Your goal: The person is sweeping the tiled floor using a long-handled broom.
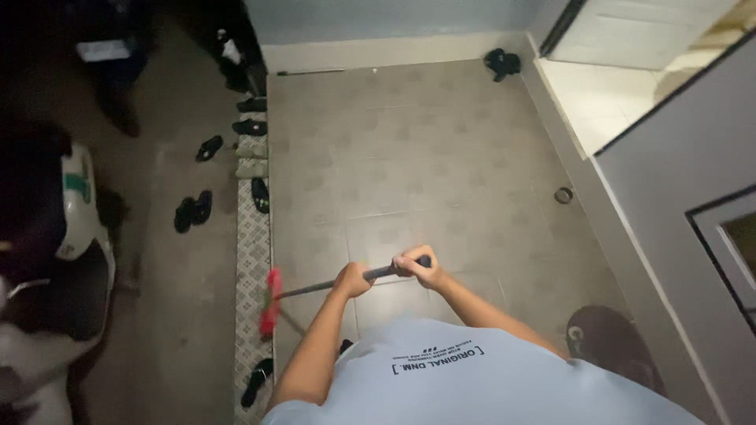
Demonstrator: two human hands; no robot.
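A grey tiled floor (409,157) is seen below, over which a dark-handled broom (331,285) with a red head at the patterned metal strip (253,236) is held level, its handle gripped by the closed left hand (352,279) and, just beside it, the closed right hand (416,266), with sandals (193,211) lying well apart

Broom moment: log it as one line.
left hand: grips broom handle | right hand: grips handle's upper end | red broom head: low at tiled floor edge | sandals: left of floor
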